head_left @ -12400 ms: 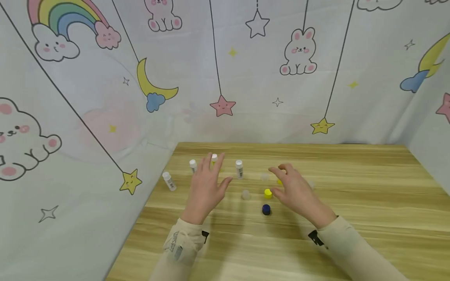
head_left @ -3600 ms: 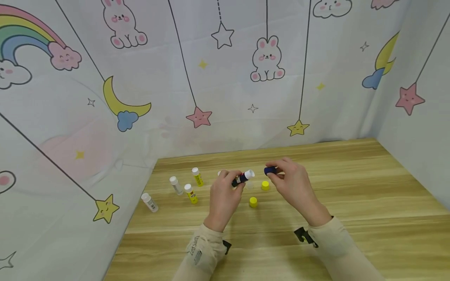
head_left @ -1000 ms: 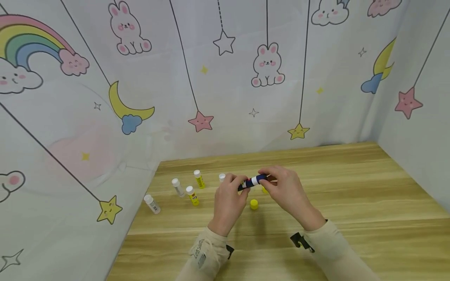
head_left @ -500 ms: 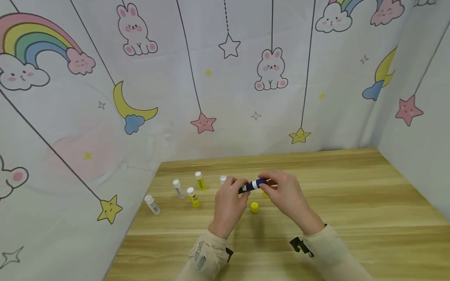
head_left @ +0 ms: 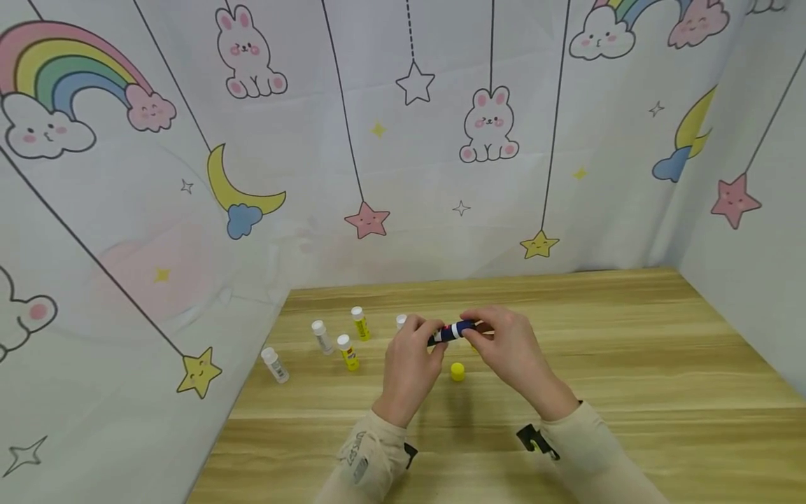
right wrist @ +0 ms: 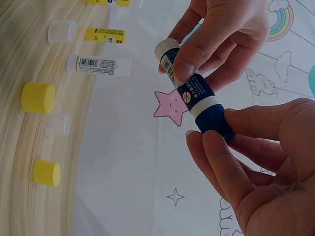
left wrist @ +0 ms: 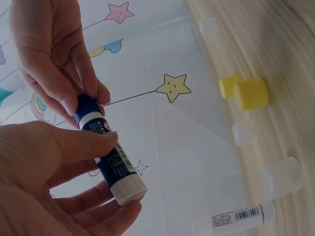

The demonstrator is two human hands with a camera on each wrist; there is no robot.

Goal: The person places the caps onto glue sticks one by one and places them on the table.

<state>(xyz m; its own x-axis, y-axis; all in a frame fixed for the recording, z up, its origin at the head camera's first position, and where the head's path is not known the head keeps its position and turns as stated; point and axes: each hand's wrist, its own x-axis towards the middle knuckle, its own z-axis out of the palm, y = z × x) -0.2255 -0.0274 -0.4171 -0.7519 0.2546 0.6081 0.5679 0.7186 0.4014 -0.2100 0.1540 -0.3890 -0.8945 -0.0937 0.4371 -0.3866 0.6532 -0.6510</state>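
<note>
A dark blue glue stick with a white base is held above the table, tilted. My left hand grips its body between thumb and fingers. On its other end sits a blue cap, which the fingertips of my right hand pinch. A white band shows between cap and label. Beneath the hands, a yellow cap rests on the table. A second yellow cap and several translucent caps lie close by, mostly hidden by the hands in the head view.
Left of the hands stand several capless-looking glue sticks, white ones and yellow ones, with white tops. Another white-topped stick is partly behind my left hand. A printed curtain hangs behind the wooden table.
Earlier both hands were empty and the blue cap lay on the table. Later the left hand held the glue stick, cap apart in the right. Now the cap is on its end; the hands barely moved lately.
</note>
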